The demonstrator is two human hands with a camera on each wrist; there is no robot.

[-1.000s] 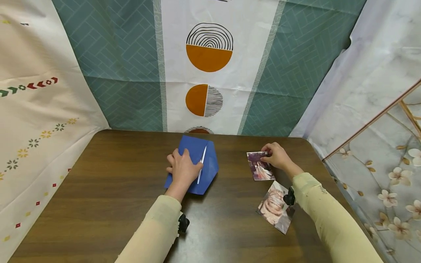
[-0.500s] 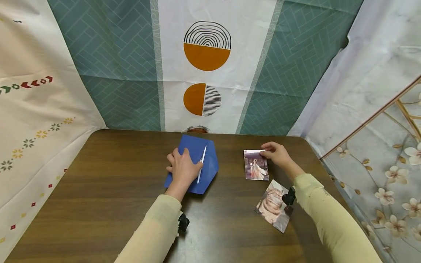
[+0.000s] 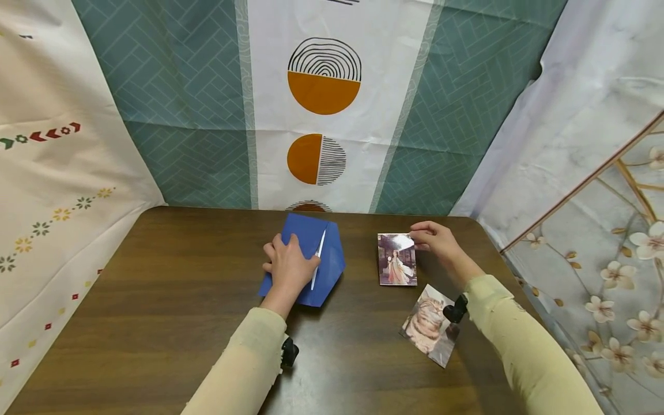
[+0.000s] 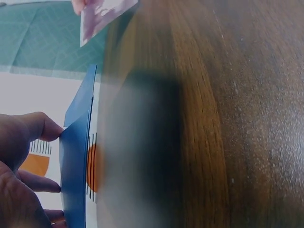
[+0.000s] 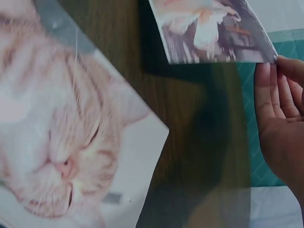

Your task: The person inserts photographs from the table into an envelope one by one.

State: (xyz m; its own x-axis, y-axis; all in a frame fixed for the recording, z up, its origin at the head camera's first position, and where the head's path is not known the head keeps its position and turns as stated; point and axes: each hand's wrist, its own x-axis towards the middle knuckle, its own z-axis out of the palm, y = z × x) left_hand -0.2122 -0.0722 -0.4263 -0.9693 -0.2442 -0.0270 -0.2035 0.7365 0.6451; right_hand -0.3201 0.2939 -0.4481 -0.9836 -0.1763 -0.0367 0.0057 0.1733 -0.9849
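Note:
In the head view, my left hand (image 3: 290, 268) spans a blue envelope (image 3: 331, 268). In the left wrist view its thumb and fingertips touch the envelope (image 4: 76, 166), which shows edge-on, apart from the tabletop; how the fingers hold its far side is hidden. My right hand (image 3: 438, 245) pinches the upper right corner of a small photo card (image 3: 397, 262) that pictures a figure in a flowing pale dress. The right wrist view shows thumb and fingers at the corner of this card (image 5: 209, 38), raised over the table. Below it lies a cat photo card (image 3: 427, 325), partly under the right wrist.
The dark brown wooden table (image 3: 171, 300) ends at a hanging curtain (image 3: 202, 167) at the back. A pale patterned cloth (image 3: 57, 173) hangs on the left and a flowered cloth (image 3: 596, 242) on the right. Black wrist cameras sit at both cuffs.
The figure photo card has moved left and turned from tilted to nearly upright in the head view, with my right fingers at its corner. My left hand and the envelope keep their place.

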